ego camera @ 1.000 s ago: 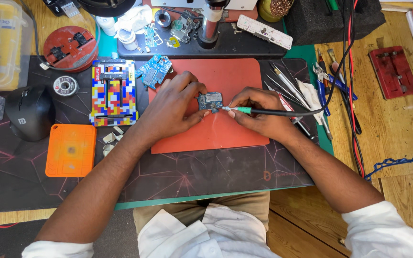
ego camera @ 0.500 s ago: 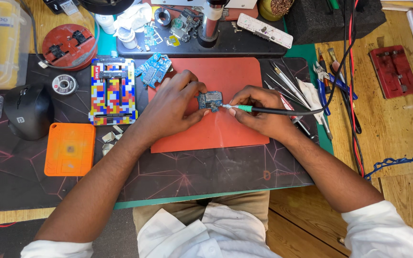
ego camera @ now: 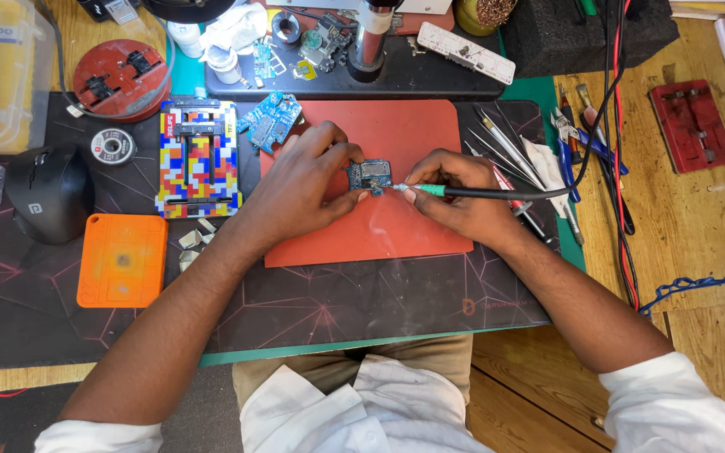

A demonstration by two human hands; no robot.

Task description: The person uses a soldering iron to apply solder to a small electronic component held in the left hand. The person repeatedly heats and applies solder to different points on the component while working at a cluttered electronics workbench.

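1. Almost nothing has shifted since the earlier frames: both hands stay over the red rectangular silicone work mat (ego camera: 396,239), and the iron's tip has crept only slightly along the board's right edge.
2. Left hand (ego camera: 308,184) rests on the mat's upper middle, thumb and fingers pinched on the small blue circuit board (ego camera: 369,175), pressing it flat against the mat.
3. Right hand (ego camera: 455,197), just right of the board, is curled in a pen grip round the green-collared black soldering iron (ego camera: 480,193), whose tip touches the board's right edge.
4. So steady a pose suggests fine work on one spot of the board is continuing, not finishing.
5. Left of the mat lies a multicoloured chequered board-holding jig (ego camera: 199,159); further left, an orange square pad (ego camera: 122,260) and a black computer mouse (ego camera: 48,193).
6. Right of the mat, metal tweezers (ego camera: 505,151) and blue-handled pliers (ego camera: 576,151) lie fanned out; beyond them sits a red clamp fixture (ego camera: 690,126) on the wooden bench.
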